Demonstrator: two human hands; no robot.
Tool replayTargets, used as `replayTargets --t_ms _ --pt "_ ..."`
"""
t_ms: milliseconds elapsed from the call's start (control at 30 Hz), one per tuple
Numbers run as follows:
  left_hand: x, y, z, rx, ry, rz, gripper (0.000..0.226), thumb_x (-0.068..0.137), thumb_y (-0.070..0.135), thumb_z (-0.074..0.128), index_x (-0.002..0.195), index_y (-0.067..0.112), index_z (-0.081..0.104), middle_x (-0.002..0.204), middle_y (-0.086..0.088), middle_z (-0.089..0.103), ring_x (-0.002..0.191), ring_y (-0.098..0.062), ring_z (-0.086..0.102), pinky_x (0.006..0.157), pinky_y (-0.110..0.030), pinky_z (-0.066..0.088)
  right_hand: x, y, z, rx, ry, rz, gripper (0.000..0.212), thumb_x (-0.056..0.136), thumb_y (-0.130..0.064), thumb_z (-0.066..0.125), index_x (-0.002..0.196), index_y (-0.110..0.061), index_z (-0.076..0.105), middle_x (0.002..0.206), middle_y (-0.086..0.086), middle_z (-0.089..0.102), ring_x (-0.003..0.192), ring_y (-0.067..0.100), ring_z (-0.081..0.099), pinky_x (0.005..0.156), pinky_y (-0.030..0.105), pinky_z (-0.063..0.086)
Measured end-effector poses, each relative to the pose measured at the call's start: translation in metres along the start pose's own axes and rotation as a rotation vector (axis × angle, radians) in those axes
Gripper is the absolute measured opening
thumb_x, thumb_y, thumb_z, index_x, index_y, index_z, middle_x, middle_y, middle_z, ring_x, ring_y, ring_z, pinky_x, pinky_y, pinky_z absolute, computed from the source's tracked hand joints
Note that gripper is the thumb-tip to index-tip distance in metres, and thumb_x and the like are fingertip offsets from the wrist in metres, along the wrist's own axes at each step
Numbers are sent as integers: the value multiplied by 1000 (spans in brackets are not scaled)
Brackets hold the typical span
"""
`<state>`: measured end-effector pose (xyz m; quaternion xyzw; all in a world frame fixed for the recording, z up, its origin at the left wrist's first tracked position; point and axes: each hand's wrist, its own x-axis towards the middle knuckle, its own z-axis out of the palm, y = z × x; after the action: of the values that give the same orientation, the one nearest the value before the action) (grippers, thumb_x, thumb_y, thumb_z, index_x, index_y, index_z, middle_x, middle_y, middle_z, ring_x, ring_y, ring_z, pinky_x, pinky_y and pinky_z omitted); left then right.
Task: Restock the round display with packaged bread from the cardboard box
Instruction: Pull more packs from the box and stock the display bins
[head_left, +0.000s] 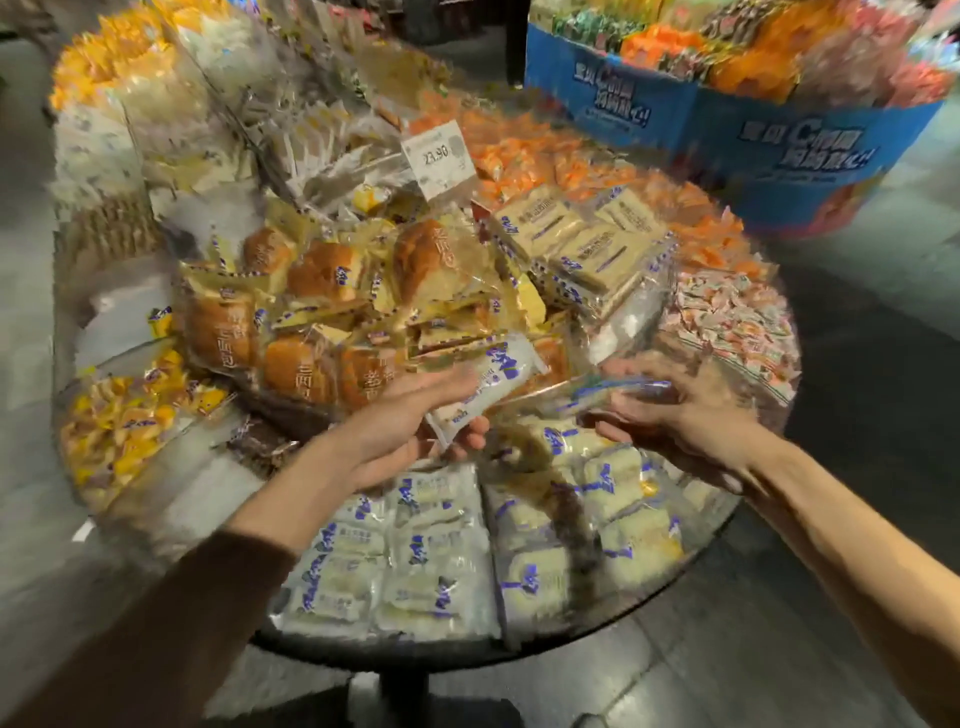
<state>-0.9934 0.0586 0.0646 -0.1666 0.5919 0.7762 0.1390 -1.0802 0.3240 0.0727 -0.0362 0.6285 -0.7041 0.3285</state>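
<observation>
My left hand (400, 431) holds a white bread packet with purple print (485, 387), thumb over it, above the near part of the round display (447, 657). My right hand (685, 415) grips another clear packet (602, 392), blurred by motion, over the display's right side. Below both hands lie rows of white packaged bread (431, 561). Brown buns in yellow wrappers (322, 322) are piled in the middle. The cardboard box is not in view.
A price tag reading 23.90 (439, 156) stands behind the buns. White sandwich packs (587, 239) and orange snack packs (550, 161) fill the back right. Yellow packets (124, 421) sit at the left. A blue display (769, 135) stands at the far right.
</observation>
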Motion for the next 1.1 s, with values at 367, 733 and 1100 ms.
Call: replayTargets --t_ms 367,733,1100 --pt "-20 -75 24 -104 203 -113 53 67 37 87 115 19 74 127 3 66 112 -14 58 101 -38 45 1 33 -34 -8 6 123 71 65 -28 79 128 -6 56 106 14 63 91 22 62 80 40 61" --pt "-43 -144 4 -320 529 -116 52 86 1 72 126 19 44 97 -16 63 69 -18 67 66 -31 58 20 65 0 48 -27 222 59 69 -33 82 119 -8 63 106 11 73 85 18 70 69 31 61" --pt "-56 -197 -87 236 967 -82 69 90 22 71 145 33 31 103 -13 71 90 -27 73 79 -38 60 35 68 37 -72 -145 243 61 78 -31 72 131 -6 57 121 14 70 104 25 67 86 38 54"
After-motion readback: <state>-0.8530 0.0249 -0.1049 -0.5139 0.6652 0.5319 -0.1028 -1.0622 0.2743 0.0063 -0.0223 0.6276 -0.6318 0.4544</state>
